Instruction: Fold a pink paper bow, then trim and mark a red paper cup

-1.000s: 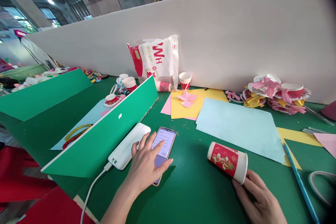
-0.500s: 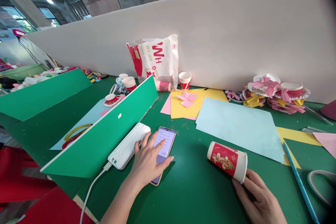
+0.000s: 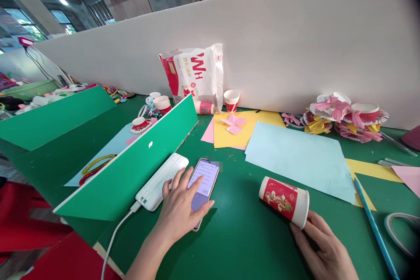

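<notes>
Your left hand (image 3: 182, 210) lies spread over the lower half of the smartphone (image 3: 205, 183), fingers fanned out and resting on its lit screen, gripping nothing. The phone lies flat on the green desk (image 3: 243, 232), just beside a white power bank (image 3: 160, 181) whose cable (image 3: 113, 238) runs off toward the near edge. Behind the power bank a green board (image 3: 131, 170) stands tilted on its long edge.

Your right hand (image 3: 323, 251) rests open on the desk at the lower right, its fingertips (image 3: 295, 229) touching the rim of a red and white paper cup (image 3: 285, 201) that lies on its side, mouth toward you. It is not gripped.

Just beyond the cup lies a light blue paper sheet (image 3: 298, 159), overlapping a yellow sheet (image 3: 229, 133) that carries a small pink folded paper piece (image 3: 233, 123). At the white partition (image 3: 295, 43) a printed plastic bag (image 3: 193, 74) stands upright with a small upright paper cup (image 3: 231, 100) near it. Further right sits a cluster of paper-cup flowers (image 3: 344, 118). A blue pencil (image 3: 374, 227) lies near your right hand
</notes>
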Demonstrator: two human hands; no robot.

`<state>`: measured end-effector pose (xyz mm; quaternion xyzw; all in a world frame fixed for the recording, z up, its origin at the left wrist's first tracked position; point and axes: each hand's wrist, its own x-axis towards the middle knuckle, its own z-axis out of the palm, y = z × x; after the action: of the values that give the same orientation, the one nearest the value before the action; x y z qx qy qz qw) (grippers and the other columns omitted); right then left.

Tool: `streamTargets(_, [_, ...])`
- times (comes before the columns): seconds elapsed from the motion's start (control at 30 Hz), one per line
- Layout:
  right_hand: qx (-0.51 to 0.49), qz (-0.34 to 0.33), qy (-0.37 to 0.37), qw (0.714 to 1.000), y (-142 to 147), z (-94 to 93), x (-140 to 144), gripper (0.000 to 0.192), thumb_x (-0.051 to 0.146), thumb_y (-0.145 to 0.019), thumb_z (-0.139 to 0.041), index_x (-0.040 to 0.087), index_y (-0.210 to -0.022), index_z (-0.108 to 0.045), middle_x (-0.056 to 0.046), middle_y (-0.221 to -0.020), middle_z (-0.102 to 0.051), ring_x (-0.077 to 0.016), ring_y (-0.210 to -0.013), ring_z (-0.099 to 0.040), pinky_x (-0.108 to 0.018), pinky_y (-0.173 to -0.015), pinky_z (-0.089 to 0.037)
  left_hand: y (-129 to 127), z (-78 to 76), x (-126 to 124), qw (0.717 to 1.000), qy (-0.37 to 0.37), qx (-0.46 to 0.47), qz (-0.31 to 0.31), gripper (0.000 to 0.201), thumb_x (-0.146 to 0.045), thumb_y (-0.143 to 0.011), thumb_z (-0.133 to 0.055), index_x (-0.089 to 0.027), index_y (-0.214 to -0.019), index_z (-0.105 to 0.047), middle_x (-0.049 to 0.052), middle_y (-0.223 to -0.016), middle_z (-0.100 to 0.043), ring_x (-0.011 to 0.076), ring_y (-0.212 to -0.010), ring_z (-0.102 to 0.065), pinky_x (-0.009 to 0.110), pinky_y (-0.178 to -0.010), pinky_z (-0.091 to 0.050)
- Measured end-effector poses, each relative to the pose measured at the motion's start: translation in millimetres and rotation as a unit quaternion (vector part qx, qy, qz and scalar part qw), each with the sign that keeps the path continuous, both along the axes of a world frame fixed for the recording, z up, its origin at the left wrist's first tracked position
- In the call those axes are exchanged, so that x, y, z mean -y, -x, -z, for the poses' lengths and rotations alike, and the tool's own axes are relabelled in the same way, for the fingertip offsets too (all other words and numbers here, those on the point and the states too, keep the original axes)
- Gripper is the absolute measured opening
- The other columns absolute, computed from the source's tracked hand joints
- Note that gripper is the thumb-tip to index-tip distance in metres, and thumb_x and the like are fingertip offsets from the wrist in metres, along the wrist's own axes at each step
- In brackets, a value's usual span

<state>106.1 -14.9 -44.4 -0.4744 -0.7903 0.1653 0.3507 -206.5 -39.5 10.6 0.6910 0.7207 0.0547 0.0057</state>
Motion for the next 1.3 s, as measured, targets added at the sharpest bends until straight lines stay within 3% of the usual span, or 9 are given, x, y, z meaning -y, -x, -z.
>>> streamTargets(0.23, [-0.002, 0.002, 0.003, 1.000, 0.1, -1.7, 1.2, 0.024, 0.033, -0.089, -0.046, 0.020, -0.099, -0.063, -0.011, -0.099, -0.062, -0.0217, -0.085, -0.064, -0.026, -0.068, -0.056, -2.5, -1.2, 4.4, 1.000, 0.016, 0.005, 0.000, 0.055, -0.059, -0.080, -0.040, -0.027, -0.123, -0.053, 0.010, -0.140, -0.042, 0.0363, -0.130, -0.027, 0.059, -0.096, -0.028])
streamTargets(0.6, [0.001, -0.004, 0.012, 1.000, -0.8, 0.8, 0.6, 0.022, 0.031, -0.088, -0.047, 0.020, -0.099, -0.063, -0.010, -0.100, -0.062, -0.0221, -0.088, -0.063, -0.025, -0.070, -0.056, -2.1, 4.1, -13.2, 1.000, -0.008, -0.003, 0.010, 0.057, -0.058, -0.079, -0.043, -0.024, -0.122, -0.056, 0.014, -0.139, -0.043, 0.0388, -0.128, -0.029, 0.061, -0.095, -0.028])
streamTargets(1.07, [0.010, -0.010, -0.002, 1.000, -1.3, -0.4, 1.1, 0.021, 0.028, -0.088, -0.047, 0.019, -0.100, -0.062, -0.010, -0.100, -0.060, -0.0214, -0.088, -0.062, -0.024, -0.070, -0.055, -7.4, 5.2, -2.3, 1.000, 0.024, 0.000, -0.003, 0.060, -0.060, -0.080, -0.038, -0.025, -0.127, -0.051, 0.012, -0.142, -0.038, 0.0374, -0.131, -0.025, 0.060, -0.097, -0.027])
streamTargets(1.3, [0.006, -0.011, -0.006, 1.000, -1.4, 0.6, 1.3, 0.020, 0.027, -0.088, -0.047, 0.019, -0.100, -0.061, -0.010, -0.101, -0.059, -0.0211, -0.088, -0.062, -0.024, -0.069, -0.055, -6.4, 2.2, -1.2, 1.000, -0.025, -0.010, -0.012, 0.059, -0.057, -0.081, -0.039, -0.022, -0.127, -0.049, 0.014, -0.143, -0.037, 0.0360, -0.131, -0.026, 0.058, -0.095, -0.029])
